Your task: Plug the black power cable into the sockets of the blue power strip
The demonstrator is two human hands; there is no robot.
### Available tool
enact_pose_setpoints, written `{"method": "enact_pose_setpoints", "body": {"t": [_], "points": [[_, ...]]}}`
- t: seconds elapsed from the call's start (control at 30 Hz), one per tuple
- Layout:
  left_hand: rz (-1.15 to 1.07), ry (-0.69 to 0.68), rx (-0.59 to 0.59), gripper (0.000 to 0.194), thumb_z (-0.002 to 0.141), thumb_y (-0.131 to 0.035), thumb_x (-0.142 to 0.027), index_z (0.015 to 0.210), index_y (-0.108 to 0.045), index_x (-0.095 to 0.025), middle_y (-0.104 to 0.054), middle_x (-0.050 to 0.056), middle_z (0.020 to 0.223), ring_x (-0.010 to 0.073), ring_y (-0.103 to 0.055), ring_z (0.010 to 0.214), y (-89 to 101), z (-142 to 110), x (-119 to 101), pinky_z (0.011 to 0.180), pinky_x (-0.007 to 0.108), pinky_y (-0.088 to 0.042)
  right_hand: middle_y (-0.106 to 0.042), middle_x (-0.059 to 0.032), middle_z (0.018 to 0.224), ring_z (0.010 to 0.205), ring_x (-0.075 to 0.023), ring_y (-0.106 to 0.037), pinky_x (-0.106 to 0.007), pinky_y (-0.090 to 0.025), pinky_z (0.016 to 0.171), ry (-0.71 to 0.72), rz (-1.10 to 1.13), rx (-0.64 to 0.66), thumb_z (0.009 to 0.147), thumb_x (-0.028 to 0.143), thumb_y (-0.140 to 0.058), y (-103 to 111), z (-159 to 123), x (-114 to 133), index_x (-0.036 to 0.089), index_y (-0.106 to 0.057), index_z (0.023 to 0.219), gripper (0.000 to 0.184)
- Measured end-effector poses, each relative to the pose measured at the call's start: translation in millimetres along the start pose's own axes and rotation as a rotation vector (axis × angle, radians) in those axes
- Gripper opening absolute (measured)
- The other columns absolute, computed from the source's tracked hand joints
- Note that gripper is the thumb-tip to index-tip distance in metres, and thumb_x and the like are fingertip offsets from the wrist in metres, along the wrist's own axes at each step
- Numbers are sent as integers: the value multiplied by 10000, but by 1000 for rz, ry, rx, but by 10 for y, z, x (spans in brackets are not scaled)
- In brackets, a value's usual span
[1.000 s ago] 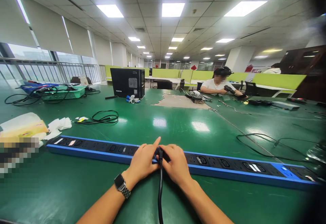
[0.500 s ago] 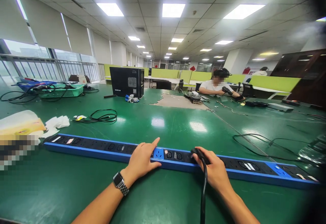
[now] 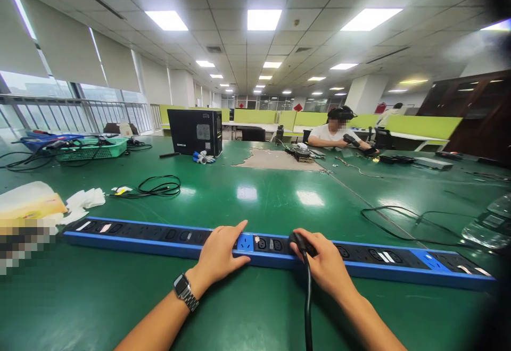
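The right grip [image 3: 325, 262] is clamped on a black plug [image 3: 296, 242], pinched between thumb and fingers at the power strip [image 3: 265, 259]; whether it is seated, I cannot tell. Its cord [image 3: 307, 306] trails nearward. Left of the plug, the left grip [image 3: 217, 249] lies across the strip, thumb and forefinger apart; whether it squeezes, I cannot tell.

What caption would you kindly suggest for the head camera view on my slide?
Left hand on a blue power strip, right hand holding a black plug at its sockets, green table below.
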State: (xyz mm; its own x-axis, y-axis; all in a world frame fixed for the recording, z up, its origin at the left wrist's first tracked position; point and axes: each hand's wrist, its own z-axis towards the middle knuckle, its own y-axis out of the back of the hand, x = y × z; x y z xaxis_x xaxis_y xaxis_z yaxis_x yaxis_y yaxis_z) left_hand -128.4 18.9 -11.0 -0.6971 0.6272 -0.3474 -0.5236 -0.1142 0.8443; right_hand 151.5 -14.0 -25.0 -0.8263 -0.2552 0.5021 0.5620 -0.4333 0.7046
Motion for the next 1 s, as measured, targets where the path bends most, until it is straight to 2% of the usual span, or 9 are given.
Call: {"method": "enact_pose_setpoints", "body": {"t": [0.17,0.33,0.53,0.67,0.8,0.93,1.0], "points": [[-38,17,-8,803,716,-784,-284,1422,-404,-246,-636,86,1264,281,-567,1163,14,-4,-1,1030,464,-415,-679,-65,879,807,-219,-635,-375,-505,772,22,-7,-2,864,532,-534,-28,-43,-13,248,-679,1097,395],[-111,-5,-38,588,762,-744,-317,1304,-546,-208,-634,103,1255,295,-549,1180,-17,33,-94,1050,485,-392,-673,-74,937,866,-222,-633,-385,-494,826,81,-40,-48,885,519,-531,-64,-93,-107,246,-660,1128,387],[-212,-183,-51,413,798,-702,-260,1195,-606,-202,-673,74,1175,262,-571,1110,-203,249,-504,1018,442,-407,-660,-73,944,881,-217,-617,-391,-485,836,141,-97,-8,898,456,-534,-47,-128,-121,249,-647,1161,353],[-230,-263,-5,411,828,-636,-225,1235,-580,-241,-681,46,1141,235,-579,1076,-357,427,-747,984,409,-420,-673,-81,1014,951,-237,-605,-425,-469,885,143,-124,7,846,400,-587,-37,-151,-105,234,-607,1219,409],[-188,-240,15,431,816,-610,-179,1242,-580,-243,-687,46,1121,239,-579,1063,-505,543,-834,959,413,-428,-643,-96,1232,1129,-292,-542,-491,-411,967,168,-244,54,730,338,-671,-45,-187,-68,226,-551,1270,565],[-133,-183,34,317,851,-560,-154,1136,-648,-262,-719,31,991,235,-608,981,-575,599,-884,905,407,-446,-622,-108,1289,1164,-305,-527,-495,-405,964,138,-325,37,733,317,-661,-73,-193,-39,210,-584,1221,505],[-193,-159,-17,327,860,-539,-135,1136,-648,-271,-724,15,1002,216,-622,965,-549,620,-929,899,383,-453,-628,-96,1283,1159,-297,-532,-487,-405,962,133,-333,43,760,337,-644,-79,-187,-29,219,-578,1233,492]]}}
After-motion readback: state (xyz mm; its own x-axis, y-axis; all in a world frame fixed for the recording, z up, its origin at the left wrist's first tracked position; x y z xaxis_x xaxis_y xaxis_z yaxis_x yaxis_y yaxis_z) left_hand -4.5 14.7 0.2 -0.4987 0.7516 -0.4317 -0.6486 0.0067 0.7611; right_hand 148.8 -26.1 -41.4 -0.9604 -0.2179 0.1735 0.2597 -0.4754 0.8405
